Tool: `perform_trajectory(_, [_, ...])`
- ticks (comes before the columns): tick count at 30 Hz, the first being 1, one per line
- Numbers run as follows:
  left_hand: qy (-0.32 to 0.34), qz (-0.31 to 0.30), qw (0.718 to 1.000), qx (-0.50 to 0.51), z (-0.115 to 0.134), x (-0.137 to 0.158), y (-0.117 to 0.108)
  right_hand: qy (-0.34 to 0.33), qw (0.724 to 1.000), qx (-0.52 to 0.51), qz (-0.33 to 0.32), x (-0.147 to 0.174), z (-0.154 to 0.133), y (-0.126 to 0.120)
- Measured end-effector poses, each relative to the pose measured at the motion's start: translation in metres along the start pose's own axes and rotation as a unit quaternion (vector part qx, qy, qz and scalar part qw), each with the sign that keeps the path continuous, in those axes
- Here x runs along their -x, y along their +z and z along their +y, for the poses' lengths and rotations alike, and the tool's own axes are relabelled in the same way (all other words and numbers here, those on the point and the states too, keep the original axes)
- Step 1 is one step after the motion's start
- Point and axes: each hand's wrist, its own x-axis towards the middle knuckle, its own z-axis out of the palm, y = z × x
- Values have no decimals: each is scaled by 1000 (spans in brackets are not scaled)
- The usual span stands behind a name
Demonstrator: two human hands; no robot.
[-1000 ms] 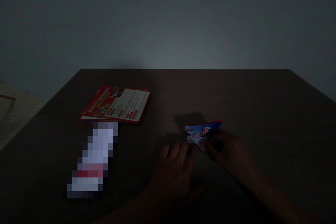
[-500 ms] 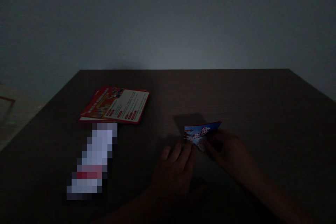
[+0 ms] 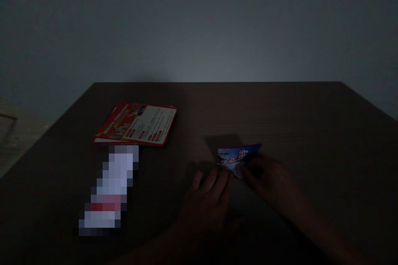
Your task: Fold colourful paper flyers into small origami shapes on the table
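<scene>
Dimly lit, a folded, white-lettered blue paper [image 3: 238, 156] is pinched by the right hand [image 3: 271, 176] and touched by the left hand [image 3: 207, 203], thumb apart.

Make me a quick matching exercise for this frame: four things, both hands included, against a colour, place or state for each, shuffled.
Things:
1. Left hand
2. Right hand
3. Small printed paper
4. Stack of cards

Descriptions:
A. Red and white, lying on the left part of the table
B. Gripping the paper at its right side
C. Mostly blue, with pale lettering
D. Back facing up, fingertips at the paper's lower left

Pairs: 1-D, 2-B, 3-C, 4-A
</scene>
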Motion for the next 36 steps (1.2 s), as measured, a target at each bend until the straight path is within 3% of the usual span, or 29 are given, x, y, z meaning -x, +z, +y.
perform_trajectory(36, [9, -1, 1000, 13, 0, -2, -3, 4, 1000, -6, -11, 1, -3, -2])
